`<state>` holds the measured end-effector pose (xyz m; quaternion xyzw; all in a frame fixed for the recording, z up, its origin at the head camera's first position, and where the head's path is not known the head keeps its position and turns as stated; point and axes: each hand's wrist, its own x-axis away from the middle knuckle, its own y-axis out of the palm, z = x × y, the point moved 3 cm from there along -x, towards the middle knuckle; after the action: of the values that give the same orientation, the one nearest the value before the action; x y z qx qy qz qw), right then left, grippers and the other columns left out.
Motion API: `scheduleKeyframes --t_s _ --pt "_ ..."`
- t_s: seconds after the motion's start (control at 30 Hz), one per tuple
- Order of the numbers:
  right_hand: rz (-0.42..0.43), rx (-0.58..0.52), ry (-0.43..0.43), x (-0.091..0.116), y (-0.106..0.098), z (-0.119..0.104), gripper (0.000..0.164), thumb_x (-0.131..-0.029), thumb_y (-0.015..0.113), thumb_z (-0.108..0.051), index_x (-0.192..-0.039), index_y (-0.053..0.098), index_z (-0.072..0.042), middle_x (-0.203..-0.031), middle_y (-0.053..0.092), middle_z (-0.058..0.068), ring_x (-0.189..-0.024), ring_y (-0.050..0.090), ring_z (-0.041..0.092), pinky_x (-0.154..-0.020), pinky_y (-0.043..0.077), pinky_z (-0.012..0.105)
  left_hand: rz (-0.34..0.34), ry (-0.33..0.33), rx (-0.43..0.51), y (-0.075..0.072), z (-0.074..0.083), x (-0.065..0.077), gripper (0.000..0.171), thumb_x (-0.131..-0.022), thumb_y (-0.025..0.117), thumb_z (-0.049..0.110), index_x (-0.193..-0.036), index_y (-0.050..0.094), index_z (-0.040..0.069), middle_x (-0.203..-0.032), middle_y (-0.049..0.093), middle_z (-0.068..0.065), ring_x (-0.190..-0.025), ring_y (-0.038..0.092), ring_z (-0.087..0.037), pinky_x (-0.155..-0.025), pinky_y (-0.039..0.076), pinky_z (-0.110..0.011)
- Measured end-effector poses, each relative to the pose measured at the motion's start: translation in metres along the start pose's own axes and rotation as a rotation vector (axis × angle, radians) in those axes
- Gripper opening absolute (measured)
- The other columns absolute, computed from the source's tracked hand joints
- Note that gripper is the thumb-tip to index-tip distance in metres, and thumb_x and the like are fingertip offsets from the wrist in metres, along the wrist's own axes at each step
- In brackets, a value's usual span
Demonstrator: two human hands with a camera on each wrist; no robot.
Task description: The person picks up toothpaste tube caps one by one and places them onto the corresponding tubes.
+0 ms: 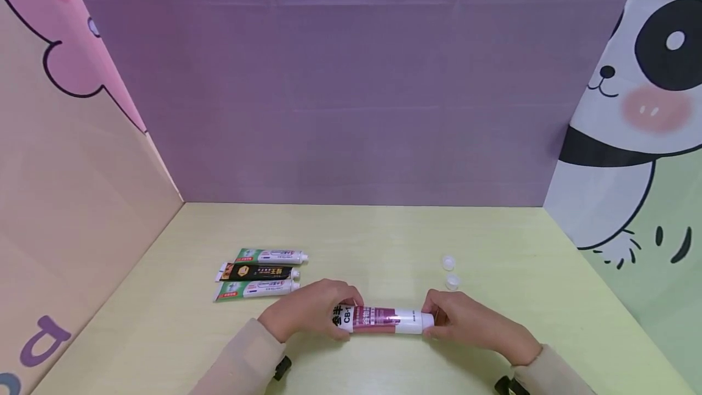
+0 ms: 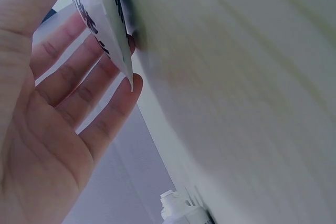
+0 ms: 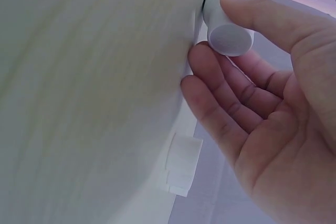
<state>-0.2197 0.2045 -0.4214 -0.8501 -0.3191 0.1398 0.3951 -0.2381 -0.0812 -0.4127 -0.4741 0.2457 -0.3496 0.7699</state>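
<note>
A white and magenta toothpaste tube [image 1: 378,320] lies sideways between both hands, low over the table, with "CB-1" printed near its flat end. My left hand [image 1: 315,309] grips that flat end between thumb and fingers. In the left wrist view, the tube's flat crimp [image 2: 107,19] rests against the fingers. My right hand [image 1: 466,322] pinches the white cap [image 1: 428,320] at the other end. From the right wrist, the round cap end [image 3: 231,39] shows with the thumb over it and fingers behind.
Three smaller tubes lie in a row at the left: a green and white tube [image 1: 274,256], a black tube [image 1: 260,272] and another green and white tube [image 1: 258,288]. Two loose white caps, a far cap [image 1: 448,262] and a near cap [image 1: 452,281], sit beyond the right hand.
</note>
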Motion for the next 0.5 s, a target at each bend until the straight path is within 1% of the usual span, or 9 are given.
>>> scheduleKeyframes --t_s 0.13,0.3,0.4,0.5 --pt "0.004 0.005 0.008 0.0 -0.001 -0.001 0.025 -0.087 0.079 -0.02 -0.101 0.06 -0.014 -0.09 0.064 -0.01 -0.076 0.058 0.003 -0.069 0.052 0.024 -0.002 0.003 -0.026 -0.001 0.001 0.001 0.046 -0.074 0.087 0.024 -0.114 0.067 0.017 -0.1 0.061 0.012 -0.087 0.053 -0.005 -0.083 0.047 -0.023" --pt "0.013 0.03 0.0 0.002 -0.004 -0.006 0.031 -0.087 0.079 -0.023 -0.108 0.061 -0.01 -0.094 0.066 -0.007 -0.081 0.063 0.004 -0.073 0.054 0.026 -0.003 0.0 -0.059 -0.003 0.003 0.003 0.052 -0.073 0.088 0.03 -0.118 0.067 0.015 -0.103 0.061 0.011 -0.088 0.053 -0.005 -0.085 0.048 -0.024" --pt "0.024 0.068 -0.011 0.004 -0.008 -0.009 0.036 -0.087 0.079 -0.028 -0.112 0.062 -0.008 -0.096 0.066 -0.006 -0.084 0.063 0.006 -0.073 0.054 0.028 0.009 0.001 -0.069 -0.004 0.003 0.005 0.054 -0.073 0.088 0.032 -0.12 0.067 0.014 -0.105 0.062 0.009 -0.09 0.055 -0.005 -0.086 0.048 -0.024" --pt "0.029 0.098 -0.014 0.005 -0.012 -0.011 0.039 -0.088 0.077 -0.033 -0.114 0.063 -0.008 -0.097 0.066 -0.008 -0.086 0.062 0.006 -0.075 0.054 0.03 0.025 0.001 -0.059 -0.008 0.003 0.007 0.053 -0.075 0.088 0.032 -0.121 0.067 0.013 -0.107 0.064 0.006 -0.095 0.059 -0.009 -0.087 0.049 -0.026"
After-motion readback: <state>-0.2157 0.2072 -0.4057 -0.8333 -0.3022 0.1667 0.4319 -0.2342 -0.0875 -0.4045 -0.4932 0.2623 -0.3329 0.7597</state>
